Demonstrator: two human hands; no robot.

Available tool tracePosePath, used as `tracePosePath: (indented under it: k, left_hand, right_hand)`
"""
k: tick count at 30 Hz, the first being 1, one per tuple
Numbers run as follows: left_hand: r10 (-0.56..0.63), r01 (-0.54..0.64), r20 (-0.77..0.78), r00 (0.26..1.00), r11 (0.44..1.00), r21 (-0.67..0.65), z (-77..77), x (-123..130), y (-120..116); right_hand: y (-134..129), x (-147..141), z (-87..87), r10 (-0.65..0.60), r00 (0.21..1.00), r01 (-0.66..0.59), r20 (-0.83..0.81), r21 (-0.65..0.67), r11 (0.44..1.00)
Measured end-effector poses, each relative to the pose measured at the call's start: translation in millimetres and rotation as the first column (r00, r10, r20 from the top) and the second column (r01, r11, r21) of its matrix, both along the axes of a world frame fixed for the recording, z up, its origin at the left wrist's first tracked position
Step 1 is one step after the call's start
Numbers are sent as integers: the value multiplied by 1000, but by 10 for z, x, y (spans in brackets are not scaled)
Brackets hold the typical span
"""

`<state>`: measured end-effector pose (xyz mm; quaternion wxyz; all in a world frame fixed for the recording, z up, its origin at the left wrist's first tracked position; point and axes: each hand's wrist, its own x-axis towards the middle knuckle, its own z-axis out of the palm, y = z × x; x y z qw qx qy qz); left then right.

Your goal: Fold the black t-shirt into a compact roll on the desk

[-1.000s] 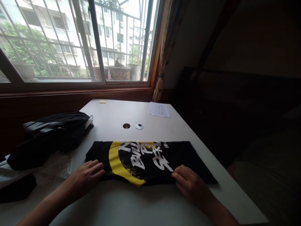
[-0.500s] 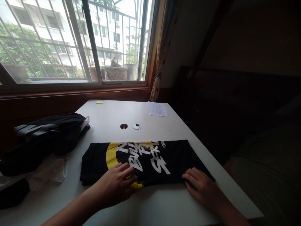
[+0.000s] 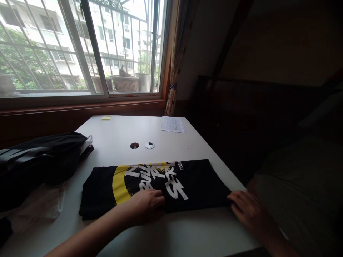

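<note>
A folded black T-shirt [image 3: 199, 182] with white lettering and a yellow curved print lies flat across the near part of the table. My left hand [image 3: 148, 207] rests at its near edge, around the middle, with the fingers curled and closed on the cloth; their tips are partly hidden. Over at the right end, my right hand [image 3: 248, 208] pinches the near corner of the T-shirt between thumb and fingers.
A pile of dark clothes [image 3: 40, 160] with some white cloth [image 3: 37, 210] lies on the left. Farther back on the white table [image 3: 125, 130] are papers [image 3: 173, 124], a yellow note [image 3: 106, 117], a cable hole [image 3: 134, 146] and its round cover [image 3: 149, 145].
My right hand has moved right to the T-shirt's corner and closed on it. My left hand has slid a little right along the near edge. The view has shifted slightly right.
</note>
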<state>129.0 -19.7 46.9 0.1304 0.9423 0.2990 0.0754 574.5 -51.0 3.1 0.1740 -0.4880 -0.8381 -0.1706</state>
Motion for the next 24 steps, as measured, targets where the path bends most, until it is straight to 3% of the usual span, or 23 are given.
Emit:
tracePosePath:
  k: [2,5,10,13,17,21,24]
  left_hand:
    - [37,-38,74,997,999,11,25,-121,159]
    - [162,-183,154,975,974,135,2,-361,462]
    - [317,-329,88,944,909,257,-259,-721,842]
    - [387,-374,-16,922,900,222,-461,-790,921]
    - [461,-445,-54,886,877,179,-615,-821,963]
    - [518,-500,-75,852,849,173,-614,-956,1007]
    - [566,-548,-127,815,823,151,-565,-1111,1035]
  right_hand:
    - [-6,8,-11,8,1000,-10,-17,-83,996]
    - [51,31,-18,1,998,-12,-60,-191,981]
    - [416,-112,87,-48,979,14,-200,-166,986]
    - [734,-491,169,-85,965,50,-246,-144,988]
    - [1051,-1258,118,25,967,-65,-252,-150,987]
    - [1160,-1855,-78,76,985,-124,-158,-316,941]
    - [1247,-1895,-183,29,994,-71,-108,-413,908]
